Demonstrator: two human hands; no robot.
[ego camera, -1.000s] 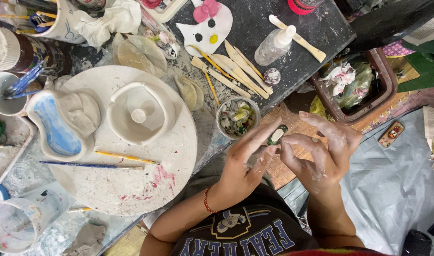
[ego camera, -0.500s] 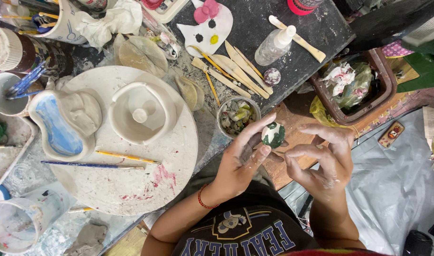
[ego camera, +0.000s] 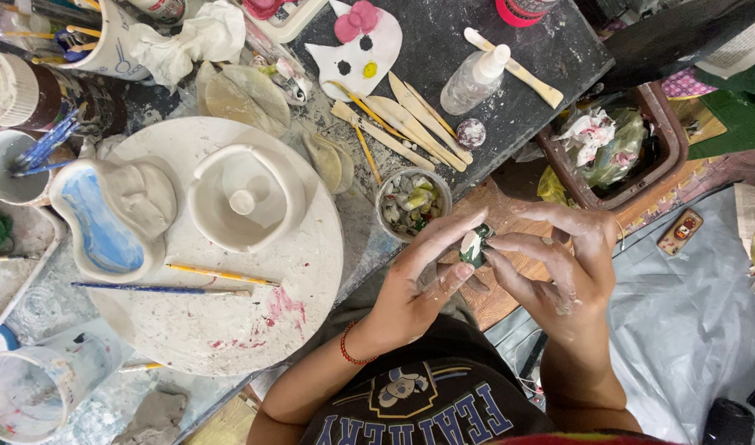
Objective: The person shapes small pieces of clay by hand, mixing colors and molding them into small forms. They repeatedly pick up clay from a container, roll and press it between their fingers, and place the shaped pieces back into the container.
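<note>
Tabletop (ego camera: 550, 49): dark, clay-smeared surface, dusted white toward its near edge; round white board (ego camera: 229, 321) lies at centre-left, stained pink near its rim; on the tabletop beyond it, a cat-face ceramic plaque (ego camera: 357, 49) with pink bow; beside the plaque a row of wooden modelling tools (ego camera: 410, 119), fanned and touching; clear spray bottle (ego camera: 474, 80) lies tilted just beside them, a wooden spatula (ego camera: 517, 70) next to it; small bowl (ego camera: 413, 202) of mixed fragments stands near the tabletop edge; crumpled white cloth (ego camera: 200, 37) at the far side; cup (ego camera: 11, 165) holding blue brushes at left; clear plastic tub (ego camera: 31, 391) at the near-left corner.
</note>
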